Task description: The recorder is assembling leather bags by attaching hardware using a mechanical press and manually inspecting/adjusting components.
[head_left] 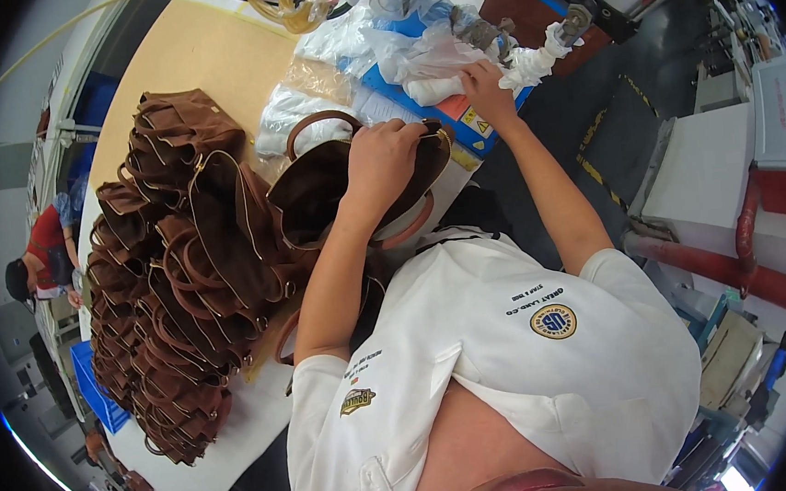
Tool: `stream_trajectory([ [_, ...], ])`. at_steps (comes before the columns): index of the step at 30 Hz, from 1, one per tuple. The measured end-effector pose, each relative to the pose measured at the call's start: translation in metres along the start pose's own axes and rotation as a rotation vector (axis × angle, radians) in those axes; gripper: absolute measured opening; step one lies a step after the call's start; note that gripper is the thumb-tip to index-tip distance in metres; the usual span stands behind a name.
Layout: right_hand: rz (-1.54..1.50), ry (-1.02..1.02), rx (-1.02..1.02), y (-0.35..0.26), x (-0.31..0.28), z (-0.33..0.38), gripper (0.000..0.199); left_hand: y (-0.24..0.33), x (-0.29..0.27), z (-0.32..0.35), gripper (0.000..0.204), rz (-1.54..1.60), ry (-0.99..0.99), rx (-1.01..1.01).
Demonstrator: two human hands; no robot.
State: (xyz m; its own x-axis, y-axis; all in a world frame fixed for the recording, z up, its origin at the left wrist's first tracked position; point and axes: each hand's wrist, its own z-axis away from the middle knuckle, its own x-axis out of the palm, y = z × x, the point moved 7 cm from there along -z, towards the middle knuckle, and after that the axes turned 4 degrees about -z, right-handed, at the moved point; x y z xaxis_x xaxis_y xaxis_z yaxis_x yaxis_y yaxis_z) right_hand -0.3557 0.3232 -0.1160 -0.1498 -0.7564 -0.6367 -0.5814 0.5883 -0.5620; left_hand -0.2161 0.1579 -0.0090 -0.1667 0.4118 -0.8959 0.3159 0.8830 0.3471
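1. The left hand [384, 158] was stretched forward and clamped over the top edge of an open brown handbag [333, 190], fingers curled round the rim, elbow bent close to the white shirt.
2. The right hand [484, 91] was reached further out, fingers pinched on a wad of white stuffing paper [431, 85] lying just ahead of the bag.
3. A curved bag handle [319, 122] was seen just left of the left hand.
4. A tall heap of brown handbags [183, 271] was piled well to the left of that hand, on a pale worktable [203, 57].
5. Clear plastic wrapping [395, 38] was spread beyond the right hand, over a blue board [443, 112].
6. Grey workshop flooring and a red pipe [737, 274] were noted far to the right.
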Motion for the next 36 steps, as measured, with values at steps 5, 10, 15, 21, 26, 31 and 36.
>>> stream_trajectory([
  [5, -0.005, -0.220, 0.163, 0.053, 0.025, -0.021, 0.022, 0.004, 0.006, -0.002, 0.014, -0.032, 0.023, 0.029],
  [10, 0.807, -0.498, -0.102, 0.111, 0.060, -0.031, 0.035, 0.003, 0.006, 0.000, 0.017, -0.004, 0.025, 0.035],
  [15, 0.525, -0.303, 0.194, 0.202, 0.076, -0.023, 0.028, 0.001, 0.009, 0.002, 0.018, -0.011, 0.035, 0.030],
  [21, 0.739, -0.136, -0.310, 0.157, 0.125, -0.026, 0.028, -0.022, 0.013, 0.018, 0.013, -0.016, 0.017, -0.061],
  [26, 0.529, -0.394, 0.222, 0.281, 0.107, -0.038, 0.031, 0.009, 0.008, -0.011, 0.013, 0.022, 0.016, 0.065],
  [31, 0.315, -0.345, 0.127, 0.237, 0.146, -0.040, 0.031, -0.006, 0.009, 0.003, 0.013, 0.013, 0.013, -0.005],
  [36, 0.226, -0.286, 0.173, 0.231, 0.124, -0.067, 0.031, -0.001, 0.010, 0.000, 0.013, -0.006, -0.014, 0.015],
])
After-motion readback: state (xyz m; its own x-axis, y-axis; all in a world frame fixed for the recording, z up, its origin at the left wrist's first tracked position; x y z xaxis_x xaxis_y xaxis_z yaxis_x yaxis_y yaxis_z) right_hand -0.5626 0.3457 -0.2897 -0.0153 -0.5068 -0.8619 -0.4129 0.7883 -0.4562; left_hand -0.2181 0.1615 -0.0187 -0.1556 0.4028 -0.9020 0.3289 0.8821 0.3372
